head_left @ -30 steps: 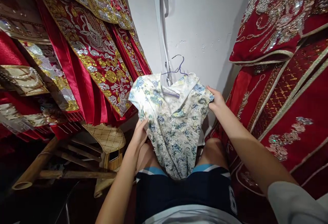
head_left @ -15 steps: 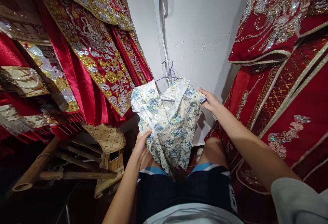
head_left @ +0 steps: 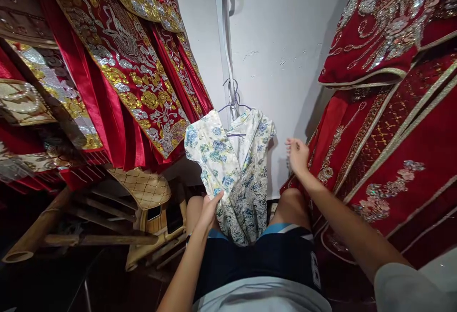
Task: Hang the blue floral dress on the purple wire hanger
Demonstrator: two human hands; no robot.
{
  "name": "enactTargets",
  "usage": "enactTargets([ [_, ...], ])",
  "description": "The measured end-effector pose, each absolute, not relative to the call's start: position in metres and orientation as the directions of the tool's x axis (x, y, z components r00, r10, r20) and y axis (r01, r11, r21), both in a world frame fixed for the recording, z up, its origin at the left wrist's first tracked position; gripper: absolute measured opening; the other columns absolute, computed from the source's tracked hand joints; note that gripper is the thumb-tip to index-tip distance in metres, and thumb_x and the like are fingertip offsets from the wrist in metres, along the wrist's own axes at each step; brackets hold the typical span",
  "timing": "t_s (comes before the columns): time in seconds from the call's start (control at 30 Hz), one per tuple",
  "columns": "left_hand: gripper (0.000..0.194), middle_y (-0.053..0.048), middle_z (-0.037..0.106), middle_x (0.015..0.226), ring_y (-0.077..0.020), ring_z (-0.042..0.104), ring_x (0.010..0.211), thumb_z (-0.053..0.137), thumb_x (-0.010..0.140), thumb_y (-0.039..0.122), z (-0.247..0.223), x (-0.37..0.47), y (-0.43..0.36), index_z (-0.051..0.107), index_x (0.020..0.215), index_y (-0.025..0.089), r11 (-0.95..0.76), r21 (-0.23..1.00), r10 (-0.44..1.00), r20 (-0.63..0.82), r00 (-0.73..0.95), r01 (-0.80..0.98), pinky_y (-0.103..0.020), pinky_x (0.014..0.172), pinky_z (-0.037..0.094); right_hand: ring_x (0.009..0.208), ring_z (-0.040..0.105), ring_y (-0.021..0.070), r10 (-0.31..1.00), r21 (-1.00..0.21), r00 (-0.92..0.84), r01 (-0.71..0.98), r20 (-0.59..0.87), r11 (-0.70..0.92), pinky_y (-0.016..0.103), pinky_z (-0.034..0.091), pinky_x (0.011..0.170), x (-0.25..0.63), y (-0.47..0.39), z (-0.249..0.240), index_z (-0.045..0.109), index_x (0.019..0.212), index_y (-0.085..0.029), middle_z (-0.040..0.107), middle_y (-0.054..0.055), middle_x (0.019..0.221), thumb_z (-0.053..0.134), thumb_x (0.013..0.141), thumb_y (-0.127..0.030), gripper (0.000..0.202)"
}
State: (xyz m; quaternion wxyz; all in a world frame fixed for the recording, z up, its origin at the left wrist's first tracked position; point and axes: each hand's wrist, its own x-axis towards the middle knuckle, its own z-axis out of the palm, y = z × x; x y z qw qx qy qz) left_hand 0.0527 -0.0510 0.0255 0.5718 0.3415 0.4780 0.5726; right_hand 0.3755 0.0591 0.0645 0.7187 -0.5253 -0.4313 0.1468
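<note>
A short-sleeved white garment with blue flowers [head_left: 217, 152] hangs on a purple hanger [head_left: 235, 105] in the middle of the view, its lower part between the person's knees. My left hand [head_left: 211, 206] grips the garment's lower left side, thumb on top of the cloth; the other fingers are hidden behind it. To the right of the garment, my right hand [head_left: 297, 152] is raised apart from it, fingers loosely curled and spread, with nothing seen in them.
Red embroidered garments [head_left: 143, 78] hang at the left, and beaded red ones [head_left: 385, 112] at the right. A white wall [head_left: 278, 31] stands behind. At lower left, a bamboo chair [head_left: 100, 239] bears a dark phone-like object [head_left: 174, 217].
My right hand has let go of the garment's right sleeve and moved right and down. The garment hangs straighter. My left hand has shifted slightly right, still on the cloth.
</note>
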Motion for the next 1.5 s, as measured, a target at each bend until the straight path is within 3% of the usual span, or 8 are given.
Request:
enactTargets([
  [0.13,0.045,-0.014,0.07,0.121,-0.0339,0.055,0.129,0.081,0.067,0.025,0.016,0.069,-0.054,0.071,0.109,0.014,0.086,0.929,0.984,-0.135,-0.114,-0.36,-0.043,0.11,0.041,0.07,0.058,0.0158,0.945,-0.929,0.083,0.228,0.315,0.29,0.027,0.049,0.061,0.317,0.033,0.018,0.06,0.086,-0.02,0.065,0.004,0.084,0.056,0.086,-0.053,0.033],
  [0.27,0.053,-0.014,0.069,0.122,-0.0322,0.057,0.127,0.081,0.067,0.029,0.013,0.077,-0.056,0.067,0.115,0.014,0.067,0.923,0.987,-0.116,-0.107,-0.38,-0.042,0.11,0.041,0.063,0.057,0.0125,0.937,-0.972,-0.333,0.164,0.108,0.17,0.024,0.044,0.053,0.261,0.033,0.001,0.054,0.089,-0.021,0.061,0.0,0.082,0.054,0.087,-0.056,0.034],
  [0.47,0.038,-0.012,0.068,0.118,-0.0314,0.057,0.124,0.073,0.077,0.033,0.001,0.067,-0.055,0.065,0.11,0.017,-0.034,0.969,0.976,-0.021,-0.219,-0.245,-0.041,0.106,0.044,0.048,0.049,0.0089,0.952,-0.99,-0.278,0.006,0.131,0.138,0.02,0.033,0.044,0.234,0.034,0.02,0.047,0.073,-0.021,0.054,-0.005,0.06,0.06,0.082,-0.049,0.032],
  [0.67,0.049,-0.012,0.054,0.127,-0.0238,0.054,0.118,0.065,0.085,0.033,-0.021,0.08,-0.059,0.047,0.129,0.02,-0.358,0.912,0.679,0.402,-0.614,0.202,-0.037,0.102,0.042,0.038,0.041,0.0065,0.985,-0.996,-0.171,-0.093,0.02,0.005,0.02,0.026,0.039,0.246,-0.001,0.04,0.053,0.065,-0.019,0.052,-0.005,0.047,0.069,0.075,-0.047,0.034],
  [0.9,0.018,-0.007,0.066,0.094,-0.019,0.063,0.09,0.057,0.09,0.033,0.009,0.112,-0.027,0.059,0.1,0.017,-0.46,0.864,0.871,0.484,-0.088,0.204,-0.03,0.083,0.047,0.036,0.041,0.0079,0.958,-0.997,-0.277,-0.027,0.073,0.068,0.021,0.032,0.038,0.238,-0.012,0.057,0.058,0.065,-0.018,0.052,-0.004,0.042,0.071,0.075,-0.044,0.03],
  [1.03,0.025,0.0,0.058,0.068,-0.015,0.056,0.065,0.05,0.094,0.036,0.015,0.111,-0.015,0.053,0.076,0.019,-0.457,0.812,0.883,0.464,0.074,0.364,-0.024,0.064,0.039,0.037,0.04,0.0072,0.984,-0.992,-0.146,-0.091,0.105,0.092,0.021,0.032,0.039,0.244,0.008,0.073,0.057,0.063,-0.018,0.049,-0.006,0.043,0.073,0.073,-0.04,0.029],
  [1.33,0.016,-0.007,0.067,0.075,-0.0239,0.064,0.07,0.045,0.094,0.023,0.013,0.121,-0.028,0.061,0.093,0.022,-0.392,0.327,0.917,0.215,0.336,0.86,-0.028,0.06,0.029,0.038,0.037,0.0031,0.987,-0.942,0.154,-0.324,0.037,0.085,0.015,0.022,0.034,0.259,0.098,0.206,0.057,0.068,-0.014,0.044,-0.007,0.046,0.063,0.083,-0.012,0.017],
  [1.5,0.014,-0.009,0.069,0.08,-0.026,0.066,0.078,0.05,0.091,0.02,0.016,0.114,-0.023,0.063,0.094,0.021,-0.379,0.386,0.925,0.119,0.362,0.841,-0.029,0.065,0.036,0.037,0.039,0.0034,0.985,-0.935,0.142,-0.325,0.097,0.139,0.015,0.024,0.034,0.263,0.103,0.221,0.057,0.072,-0.013,0.043,-0.008,0.045,0.061,0.087,-0.017,0.016],
])
